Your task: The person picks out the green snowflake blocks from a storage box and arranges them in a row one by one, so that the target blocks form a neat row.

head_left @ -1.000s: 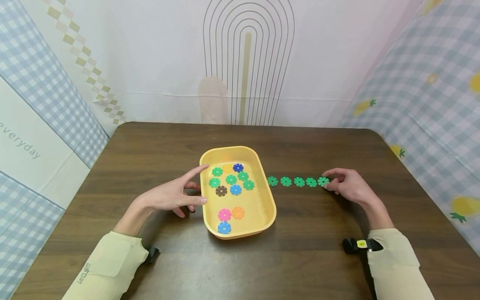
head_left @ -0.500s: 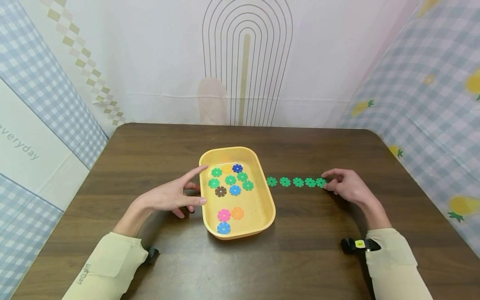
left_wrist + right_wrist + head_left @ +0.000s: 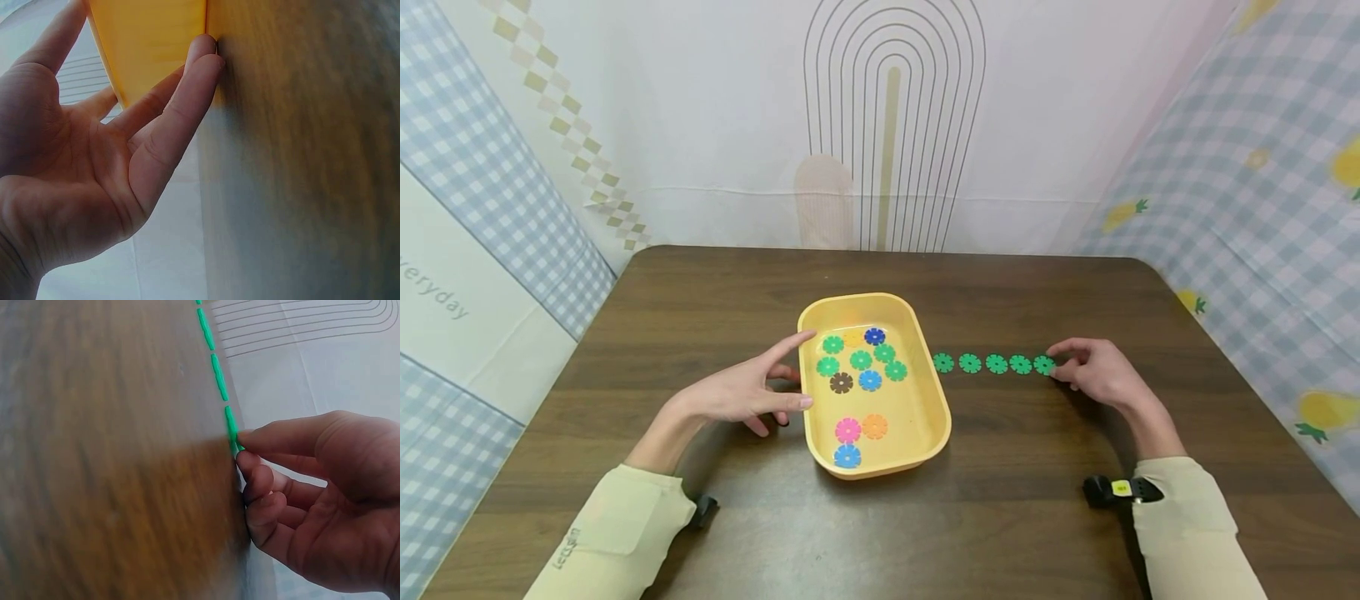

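A yellow plastic tray [image 3: 936,425] stands on the table, with several flower-shaped notched plastic discs in it: green, blue, brown, pink, orange and a pale yellow one. The left hand [image 3: 733,387] rests against its left side, thumb and index finger spread on the rim, the other fingers low by the outer wall. Right of the tray, several green discs [image 3: 996,364] lie flat in a row. The right hand [image 3: 1097,371] pinches the green disc at the right end [image 3: 1043,365] by its outer edge; in the right wrist view its fingertips [image 3: 247,439] meet that edge.
The brown wooden table [image 3: 880,533] runs up to a white patterned cloth [image 3: 715,125] at the back. Checked blue cloth [image 3: 1247,208] hangs on the right side. Black wrist devices [image 3: 1101,492] sit at both cuffs.
The right hand has shifted the end green disc slightly left toward its neighbour, then slightly back right. The left hand and the tray hold their places.
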`<state>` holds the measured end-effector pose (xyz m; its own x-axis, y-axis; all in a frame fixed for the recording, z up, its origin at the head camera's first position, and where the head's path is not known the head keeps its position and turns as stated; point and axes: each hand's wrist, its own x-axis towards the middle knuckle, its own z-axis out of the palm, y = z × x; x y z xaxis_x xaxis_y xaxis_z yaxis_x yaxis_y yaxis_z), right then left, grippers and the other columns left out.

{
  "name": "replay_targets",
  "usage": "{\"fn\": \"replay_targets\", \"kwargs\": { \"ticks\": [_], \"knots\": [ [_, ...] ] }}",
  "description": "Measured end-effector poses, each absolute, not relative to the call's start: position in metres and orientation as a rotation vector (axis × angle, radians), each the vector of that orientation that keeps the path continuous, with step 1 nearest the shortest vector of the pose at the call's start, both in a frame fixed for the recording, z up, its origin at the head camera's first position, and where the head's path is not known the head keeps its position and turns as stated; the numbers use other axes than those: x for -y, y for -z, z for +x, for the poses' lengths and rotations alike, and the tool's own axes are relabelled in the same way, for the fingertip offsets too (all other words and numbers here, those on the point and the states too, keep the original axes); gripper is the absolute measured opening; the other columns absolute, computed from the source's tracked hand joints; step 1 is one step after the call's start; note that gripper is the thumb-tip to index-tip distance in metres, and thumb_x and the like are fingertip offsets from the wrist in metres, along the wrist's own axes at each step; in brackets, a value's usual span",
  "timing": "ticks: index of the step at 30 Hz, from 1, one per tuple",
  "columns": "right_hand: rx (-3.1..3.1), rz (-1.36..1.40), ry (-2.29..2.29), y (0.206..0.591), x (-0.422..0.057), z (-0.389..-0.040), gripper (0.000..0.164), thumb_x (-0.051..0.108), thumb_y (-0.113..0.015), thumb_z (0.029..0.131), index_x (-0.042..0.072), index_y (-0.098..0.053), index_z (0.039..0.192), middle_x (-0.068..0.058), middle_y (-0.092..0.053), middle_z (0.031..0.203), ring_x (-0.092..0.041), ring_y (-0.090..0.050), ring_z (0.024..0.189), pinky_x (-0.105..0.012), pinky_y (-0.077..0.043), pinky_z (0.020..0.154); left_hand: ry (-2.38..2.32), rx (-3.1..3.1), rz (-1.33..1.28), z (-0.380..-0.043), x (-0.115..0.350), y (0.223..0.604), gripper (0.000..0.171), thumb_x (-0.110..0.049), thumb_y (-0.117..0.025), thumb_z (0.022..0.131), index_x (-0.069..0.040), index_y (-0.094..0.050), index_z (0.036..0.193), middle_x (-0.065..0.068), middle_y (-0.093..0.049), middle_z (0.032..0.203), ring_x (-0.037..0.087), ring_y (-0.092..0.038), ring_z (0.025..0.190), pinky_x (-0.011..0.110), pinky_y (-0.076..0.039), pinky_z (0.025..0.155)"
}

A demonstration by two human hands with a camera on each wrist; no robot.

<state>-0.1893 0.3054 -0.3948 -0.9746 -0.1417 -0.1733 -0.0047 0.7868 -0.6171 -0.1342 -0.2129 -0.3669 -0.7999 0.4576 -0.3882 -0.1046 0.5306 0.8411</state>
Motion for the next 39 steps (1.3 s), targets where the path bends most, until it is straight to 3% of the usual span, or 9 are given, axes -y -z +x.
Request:
{"fn": "replay_targets", "kwargs": {
  "ticks": [11, 22, 31, 39],
  "knots": [
    [-2.843, -0.193, 0.905, 0.371, -0.293, -0.185, 0.04, 0.024, -0.069, 0.104, 0.004, -0.063, 0.139, -0.012, -0.067, 0.09, -0.023, -0.058, 0.076, -0.033, -0.045, 0.062, -1.261, -2.177, 0.291, -0.134, 0.215, 0.366, 0.099, -0.038, -0.076, 0.099, -0.041, -0.005, 0.168, 0.025, -0.041, 0.159, 0.028, -0.067, 0.091, 0.043, -0.063, 0.074],
    [-2.86, -0.358, 1.008, 0.336, -0.236, -0.179, 0.03, 0.023, -0.072, 0.101, 0.014, -0.071, 0.13, -0.013, -0.068, 0.093, -0.021, -0.056, 0.075, -0.032, -0.047, 0.062, -1.264, -2.178, 0.307, -0.134, 0.213, 0.365, 0.098, -0.037, -0.076, 0.099, -0.04, -0.007, 0.168, 0.024, -0.045, 0.155, 0.028, -0.068, 0.091, 0.043, -0.063, 0.074],
    [-2.732, -0.519, 1.119, 0.341, -0.185, -0.185, 0.028, 0.019, -0.077, 0.097, 0.012, -0.075, 0.124, -0.016, -0.066, 0.086, -0.023, -0.055, 0.072, -0.029, -0.045, 0.06, -1.257, -2.184, 0.297, -0.134, 0.213, 0.367, 0.098, -0.037, -0.076, 0.099, -0.041, -0.007, 0.168, 0.024, -0.047, 0.154, 0.028, -0.068, 0.091, 0.043, -0.063, 0.073],
    [-2.626, -0.547, 1.141, 0.351, -0.152, -0.187, 0.029, 0.018, -0.078, 0.095, 0.012, -0.076, 0.123, -0.007, -0.06, 0.081, -0.024, -0.054, 0.072, -0.028, -0.044, 0.06, -1.265, -2.179, 0.284, -0.135, 0.213, 0.367, 0.097, -0.037, -0.076, 0.099, -0.042, -0.007, 0.168, 0.023, -0.046, 0.156, 0.028, -0.068, 0.091, 0.043, -0.062, 0.073]
  ]
}}
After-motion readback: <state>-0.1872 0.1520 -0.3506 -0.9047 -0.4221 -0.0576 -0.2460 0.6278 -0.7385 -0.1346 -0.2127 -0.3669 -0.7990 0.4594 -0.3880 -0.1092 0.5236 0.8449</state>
